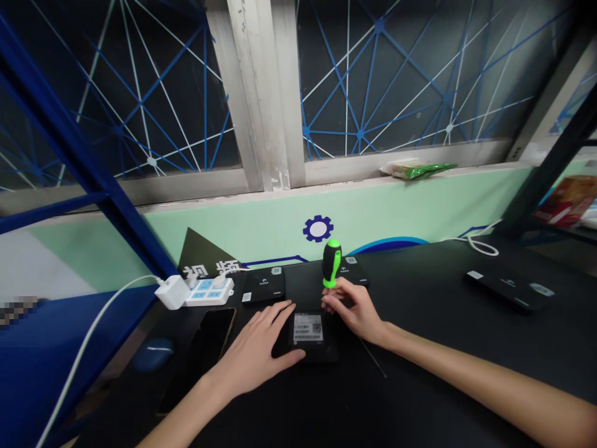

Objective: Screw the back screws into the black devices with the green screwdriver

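A flat black box [308, 328] with a white printed label lies on the black table in front of me. My left hand [252, 351] rests along its left side, fingers stretched out and thumb at the near edge. My right hand [357, 311] pinches the lower part of a screwdriver [332, 264] with a green and black handle. It stands almost upright over the box's right far corner; its tip is hidden by my fingers. A thin dark rod [374, 361] lies on the table below my right wrist.
Similar black boxes lie behind my left hand [263, 285], behind the screwdriver [355, 271] and far right [510, 289]. A phone [209, 336], a blue mouse-like object [153, 354] and a white power strip [208, 291] with plugs are left. A green packet [417, 169] sits on the sill.
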`<state>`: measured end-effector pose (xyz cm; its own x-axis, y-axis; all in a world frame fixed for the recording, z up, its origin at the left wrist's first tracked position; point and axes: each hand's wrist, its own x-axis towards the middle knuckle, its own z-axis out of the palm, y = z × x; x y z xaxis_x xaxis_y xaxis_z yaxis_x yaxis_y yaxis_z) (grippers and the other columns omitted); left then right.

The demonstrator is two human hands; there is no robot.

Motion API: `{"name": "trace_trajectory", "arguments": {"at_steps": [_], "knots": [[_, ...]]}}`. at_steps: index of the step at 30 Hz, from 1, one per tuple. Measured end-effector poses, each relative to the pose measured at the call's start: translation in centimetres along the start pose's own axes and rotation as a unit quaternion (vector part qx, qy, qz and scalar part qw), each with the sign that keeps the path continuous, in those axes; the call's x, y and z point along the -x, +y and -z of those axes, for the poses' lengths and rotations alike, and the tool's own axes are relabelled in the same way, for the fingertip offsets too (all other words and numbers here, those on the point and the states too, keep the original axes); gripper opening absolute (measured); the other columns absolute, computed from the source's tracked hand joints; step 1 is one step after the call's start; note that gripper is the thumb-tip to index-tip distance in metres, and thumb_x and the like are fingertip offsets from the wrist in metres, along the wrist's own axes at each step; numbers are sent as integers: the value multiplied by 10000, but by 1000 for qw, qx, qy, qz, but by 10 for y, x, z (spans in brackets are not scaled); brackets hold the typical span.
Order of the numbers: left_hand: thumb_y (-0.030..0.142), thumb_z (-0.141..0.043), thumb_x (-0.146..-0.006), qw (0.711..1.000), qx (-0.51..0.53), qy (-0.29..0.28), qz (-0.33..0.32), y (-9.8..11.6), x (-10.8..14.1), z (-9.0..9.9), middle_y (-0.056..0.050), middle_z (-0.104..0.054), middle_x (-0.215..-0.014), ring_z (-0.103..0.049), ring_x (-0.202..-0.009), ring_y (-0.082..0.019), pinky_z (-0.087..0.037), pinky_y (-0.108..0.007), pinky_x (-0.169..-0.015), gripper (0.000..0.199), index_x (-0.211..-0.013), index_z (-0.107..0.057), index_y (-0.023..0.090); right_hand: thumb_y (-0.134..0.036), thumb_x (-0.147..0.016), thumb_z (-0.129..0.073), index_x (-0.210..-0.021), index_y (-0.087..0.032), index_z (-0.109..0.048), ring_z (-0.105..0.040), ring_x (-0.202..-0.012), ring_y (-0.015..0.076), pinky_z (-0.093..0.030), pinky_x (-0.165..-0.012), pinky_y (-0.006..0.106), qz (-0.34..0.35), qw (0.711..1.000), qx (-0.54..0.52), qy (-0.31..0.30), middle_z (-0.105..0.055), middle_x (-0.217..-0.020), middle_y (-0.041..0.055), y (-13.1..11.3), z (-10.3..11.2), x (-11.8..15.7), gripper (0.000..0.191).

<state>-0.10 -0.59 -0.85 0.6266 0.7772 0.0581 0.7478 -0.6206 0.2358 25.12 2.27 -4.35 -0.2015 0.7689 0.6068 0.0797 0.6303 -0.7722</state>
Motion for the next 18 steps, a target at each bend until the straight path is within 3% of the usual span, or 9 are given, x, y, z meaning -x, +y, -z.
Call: {"name": "trace_trajectory", "arguments": {"at_steps": [9, 18], "knots": [[623, -508, -934, 1000, -1, 16, -11, 0, -1, 0, -53, -356, -1551, -387, -1379, -323, -358, -499, -1096, 695, -1517, -280, 321, -328, -884, -683, -810, -184, -595, -574, -609, 126, -488, -591, 255, -25, 999, -8, 30, -603, -710, -2, 1, 0, -3, 184], [615, -518, -936, 1000, -1, 13, -7, -2, 0, -1, -47, -344, -1558, -374, -1388, -313, -340, -485, -1114, 694, -1517, -279, 318, -382, -869, -692, -793, -187, -608, -599, -609, 141, -500, -562, 255, -64, 996, -51, 32, -660, -740, 25, 5, 2, -4, 225]]}}
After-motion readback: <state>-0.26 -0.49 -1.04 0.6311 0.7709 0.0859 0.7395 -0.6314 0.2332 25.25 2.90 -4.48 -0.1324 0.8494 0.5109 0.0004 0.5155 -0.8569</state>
